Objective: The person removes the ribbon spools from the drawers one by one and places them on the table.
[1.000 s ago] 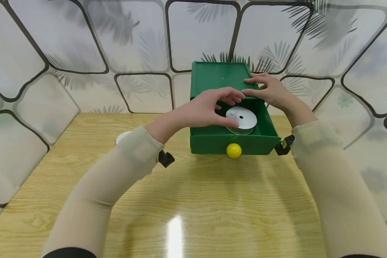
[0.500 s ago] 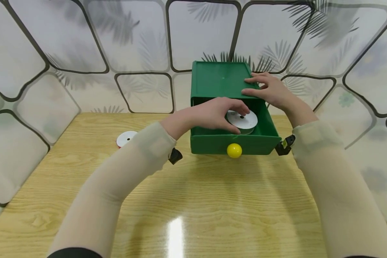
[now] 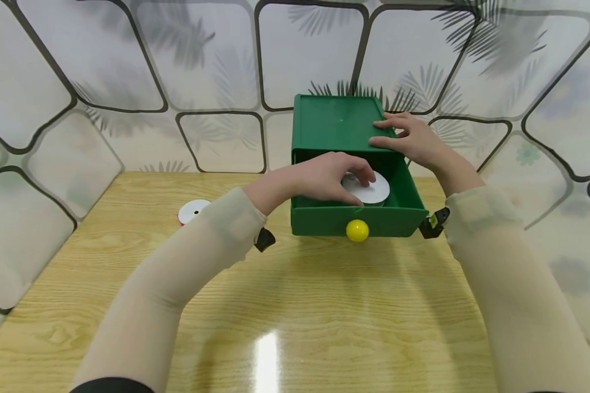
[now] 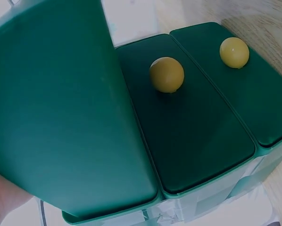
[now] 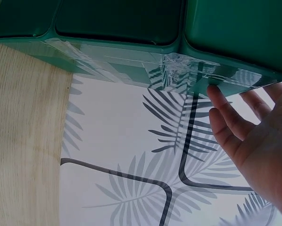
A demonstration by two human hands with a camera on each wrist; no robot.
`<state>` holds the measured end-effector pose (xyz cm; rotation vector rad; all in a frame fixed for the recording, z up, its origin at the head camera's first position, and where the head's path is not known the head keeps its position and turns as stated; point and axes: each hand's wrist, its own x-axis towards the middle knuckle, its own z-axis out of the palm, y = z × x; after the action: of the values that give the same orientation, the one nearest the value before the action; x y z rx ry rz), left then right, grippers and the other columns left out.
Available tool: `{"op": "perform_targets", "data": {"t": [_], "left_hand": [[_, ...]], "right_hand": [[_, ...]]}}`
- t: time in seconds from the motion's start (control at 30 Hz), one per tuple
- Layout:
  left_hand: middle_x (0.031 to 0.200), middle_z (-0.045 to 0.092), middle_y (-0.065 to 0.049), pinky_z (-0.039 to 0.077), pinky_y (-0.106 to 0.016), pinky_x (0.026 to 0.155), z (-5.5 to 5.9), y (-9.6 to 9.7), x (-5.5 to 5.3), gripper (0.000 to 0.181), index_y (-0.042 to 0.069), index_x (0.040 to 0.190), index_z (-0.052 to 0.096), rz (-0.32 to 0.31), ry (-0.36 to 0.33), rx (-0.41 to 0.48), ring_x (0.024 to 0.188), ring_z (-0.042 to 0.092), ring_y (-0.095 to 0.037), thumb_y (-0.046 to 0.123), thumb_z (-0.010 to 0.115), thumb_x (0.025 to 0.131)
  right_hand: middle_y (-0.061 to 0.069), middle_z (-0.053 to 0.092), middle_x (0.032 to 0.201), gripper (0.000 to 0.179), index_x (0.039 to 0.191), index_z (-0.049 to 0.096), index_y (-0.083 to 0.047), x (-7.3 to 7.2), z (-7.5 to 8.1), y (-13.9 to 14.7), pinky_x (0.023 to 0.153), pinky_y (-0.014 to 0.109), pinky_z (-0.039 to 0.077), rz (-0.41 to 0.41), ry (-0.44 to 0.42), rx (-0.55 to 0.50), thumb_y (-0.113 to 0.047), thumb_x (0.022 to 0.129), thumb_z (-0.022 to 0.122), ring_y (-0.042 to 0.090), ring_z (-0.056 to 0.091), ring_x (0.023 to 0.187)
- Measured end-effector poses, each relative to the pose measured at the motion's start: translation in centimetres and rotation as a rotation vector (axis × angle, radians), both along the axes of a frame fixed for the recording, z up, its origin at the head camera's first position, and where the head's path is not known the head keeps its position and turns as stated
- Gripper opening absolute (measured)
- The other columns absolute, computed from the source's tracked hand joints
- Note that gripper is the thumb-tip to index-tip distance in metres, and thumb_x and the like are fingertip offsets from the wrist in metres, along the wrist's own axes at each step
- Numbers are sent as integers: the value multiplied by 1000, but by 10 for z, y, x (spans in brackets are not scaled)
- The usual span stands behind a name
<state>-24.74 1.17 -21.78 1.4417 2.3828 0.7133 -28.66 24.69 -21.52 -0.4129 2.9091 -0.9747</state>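
In the head view, a green drawer box (image 3: 334,125) stands against the back wall with its top drawer (image 3: 319,221) pulled out; a yellow knob (image 3: 357,230) is on the front. A white-faced spool (image 3: 379,192) lies in that drawer. My left hand (image 3: 324,177) reaches in and grips the spool, fingers over its top and thumb at the near side; the drawer hides part of the thumb. My right hand (image 3: 409,137) rests on the box's upper right edge, fingers extended. The right wrist view shows those fingers (image 5: 226,110) against the taped side.
A second white spool (image 3: 190,212) with a red edge lies on the wooden table (image 3: 295,316), partly behind the left sleeve. Two shut drawers, with an orange-yellow knob (image 4: 167,74) and a yellow knob (image 4: 234,52), show under the pulled-out one. Patterned covering (image 3: 216,54) lines the wall.
My left hand has lowered into the drawer and closed on the spool, which has shifted slightly toward me and left. The right hand stays on the box.
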Motion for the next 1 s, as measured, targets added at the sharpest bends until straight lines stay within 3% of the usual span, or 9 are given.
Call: {"op": "perform_targets", "data": {"t": [0.23, 0.47, 0.7, 1.0], "left_hand": [[114, 64, 2, 40, -20, 95, 2, -4, 6, 39, 9, 126, 59, 3, -20, 1, 106, 55, -8, 18, 72, 90], [133, 56, 0, 37, -21, 97, 4, -2, 1, 53, 9, 135, 53, -23, -11, 26, 118, 47, -12, 21, 74, 88], [147, 42, -4, 30, -21, 104, 1, 6, -8, 66, 8, 145, 40, -70, -48, -56, 129, 38, -13, 22, 72, 89], [149, 38, -4, 29, -24, 105, -2, 8, -9, 70, 10, 148, 36, -22, -48, -134, 128, 38, -15, 24, 72, 90]], "right_hand": [[7, 16, 160, 69, 148, 41, -8, 0, -2, 0, 98, 62, 37, -7, 3, -6, -48, 94, 59, 48, 36, 128], [6, 15, 161, 68, 149, 40, -9, 0, -1, 0, 100, 62, 34, 7, 9, -7, -46, 95, 59, 49, 34, 129], [6, 13, 161, 68, 149, 39, -9, -1, -2, 0, 98, 62, 36, 2, 4, -11, -46, 95, 58, 49, 34, 129], [6, 13, 161, 67, 149, 39, -9, -2, -2, 1, 100, 63, 33, 5, 1, -25, -44, 96, 57, 50, 32, 130]]}}
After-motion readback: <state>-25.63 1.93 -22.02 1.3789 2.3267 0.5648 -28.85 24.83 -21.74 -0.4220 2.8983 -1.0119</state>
